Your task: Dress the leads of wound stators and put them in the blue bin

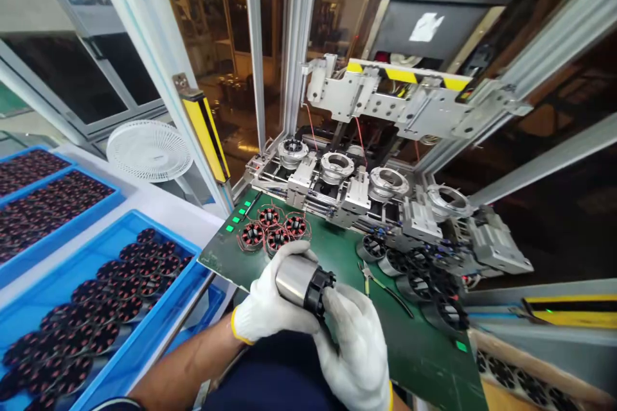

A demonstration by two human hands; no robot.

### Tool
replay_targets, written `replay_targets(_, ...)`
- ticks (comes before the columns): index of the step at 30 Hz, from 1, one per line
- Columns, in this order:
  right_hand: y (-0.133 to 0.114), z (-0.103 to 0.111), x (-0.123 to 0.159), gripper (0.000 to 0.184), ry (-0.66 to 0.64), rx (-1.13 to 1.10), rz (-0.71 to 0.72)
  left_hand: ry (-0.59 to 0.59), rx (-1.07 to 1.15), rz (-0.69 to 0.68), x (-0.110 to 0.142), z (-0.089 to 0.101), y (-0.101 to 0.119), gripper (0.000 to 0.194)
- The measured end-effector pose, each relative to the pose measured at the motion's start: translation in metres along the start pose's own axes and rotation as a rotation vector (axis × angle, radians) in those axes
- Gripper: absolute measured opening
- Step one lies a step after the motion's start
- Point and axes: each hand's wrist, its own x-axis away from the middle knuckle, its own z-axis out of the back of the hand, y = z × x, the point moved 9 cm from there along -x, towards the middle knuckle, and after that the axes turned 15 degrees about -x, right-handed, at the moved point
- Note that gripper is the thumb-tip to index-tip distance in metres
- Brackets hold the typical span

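Head view, contents listed by size. One metal machine (385, 99), framed, is set along the far edge of the bench (409, 359); four ring fixtures (337, 168) are mounted in a row at its front. The bench is topped in green. Three blue trays (139, 215) are placed beyond its left edge; all are filled with dark, red-marked parts (103, 298). One white fan (149, 151) is stood behind the trays.

Two white-gloved hands are held over the near edge of the bench. One metal cylinder (296, 279), tilted, with a black toothed end, is held between them. By the left hand (272, 308) the silver body is cradled, its grip closed round the side; by the right hand (357, 340) the black end is held, its grip narrowed with fingers and thumb bent about it.

Several dark-cored rings (414, 286) are grouped toward the right end of the bench, by the machine. Four red-wired coils (278, 239) are clustered near the far left corner, just beyond the left hand. One pair of cutters (367, 277), green-handled, is laid between the right hand and the dark-cored rings. Small green squares (236, 219) are seen near the left edge, with one more near the right edge.
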Motion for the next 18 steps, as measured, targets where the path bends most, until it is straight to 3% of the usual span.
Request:
replay_targets(5,0.007,-0.011,-0.003,0.066,-0.033,-0.027,-0.064,0.025,-0.023,0.107,0.002,0.012,-0.011,0.103)
replay_targets(9,0.014,-0.017,-0.003,0.063,-0.039,0.006,-0.103,0.034,0.035,0.108,-0.002,0.015,-0.020,0.099)
replay_targets(18,0.021,-0.008,0.002,0.062,0.019,0.016,-0.124,-0.002,-0.126,0.203,-0.014,0.010,-0.043,0.097)
